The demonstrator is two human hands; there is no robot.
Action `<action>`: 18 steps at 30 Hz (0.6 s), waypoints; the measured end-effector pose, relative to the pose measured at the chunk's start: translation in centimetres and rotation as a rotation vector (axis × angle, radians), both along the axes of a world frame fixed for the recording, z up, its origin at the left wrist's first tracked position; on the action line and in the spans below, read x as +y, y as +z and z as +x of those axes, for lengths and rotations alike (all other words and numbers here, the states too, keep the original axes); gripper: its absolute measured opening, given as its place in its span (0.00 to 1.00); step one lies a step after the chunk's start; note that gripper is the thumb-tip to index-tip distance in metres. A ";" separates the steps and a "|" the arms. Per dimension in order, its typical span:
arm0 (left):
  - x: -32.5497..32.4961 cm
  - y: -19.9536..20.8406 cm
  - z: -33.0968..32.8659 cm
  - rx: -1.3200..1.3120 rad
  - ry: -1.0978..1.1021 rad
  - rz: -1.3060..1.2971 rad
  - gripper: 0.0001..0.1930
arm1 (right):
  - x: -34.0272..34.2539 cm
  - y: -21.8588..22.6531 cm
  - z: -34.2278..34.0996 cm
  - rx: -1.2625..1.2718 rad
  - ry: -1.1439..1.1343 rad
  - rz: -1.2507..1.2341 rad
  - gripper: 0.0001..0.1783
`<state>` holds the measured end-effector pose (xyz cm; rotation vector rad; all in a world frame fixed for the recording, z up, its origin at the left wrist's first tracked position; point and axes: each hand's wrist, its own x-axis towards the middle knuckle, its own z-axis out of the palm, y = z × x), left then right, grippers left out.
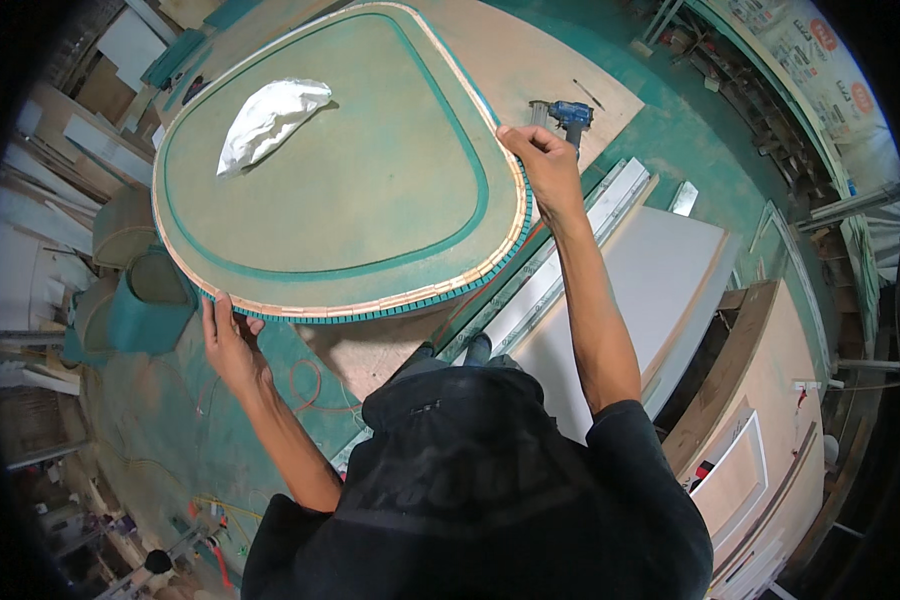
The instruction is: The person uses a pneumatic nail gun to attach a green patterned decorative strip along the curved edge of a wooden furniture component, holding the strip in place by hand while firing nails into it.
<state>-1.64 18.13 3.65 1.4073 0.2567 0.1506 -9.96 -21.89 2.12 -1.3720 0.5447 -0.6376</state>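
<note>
A large rounded board [335,215] lies in front of me, with a green band near its border. Its rim carries a pale strip of short wood segments [390,303], and the outer side is green and notched. My right hand [545,168] pinches the rim at the right, thumb and forefinger together. At the near left corner my left hand [235,350] has its fingers closed on the rim, partly hidden underneath. A crumpled white cloth or bag [270,122] rests on the board's upper left, apart from both hands.
A blue nail gun [567,117] lies on a plywood sheet [610,98] beyond my right hand. White panels and metal profiles [570,265] lie at my right. Green rounded forms [152,305] stand at left. An orange hose [305,385] coils on the green floor.
</note>
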 end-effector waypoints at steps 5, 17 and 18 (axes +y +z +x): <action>0.9 -1.5 0.7 -0.022 -0.023 -0.006 0.37 | -0.5 0.1 0.0 0.019 0.017 0.047 0.11; 0.9 -2.6 1.3 -0.086 -0.017 -0.086 0.36 | -1.8 -0.8 0.2 0.049 0.038 0.102 0.15; 1.0 -2.2 1.2 -0.080 -0.014 -0.085 0.36 | -1.3 -0.5 0.1 0.016 0.052 0.142 0.15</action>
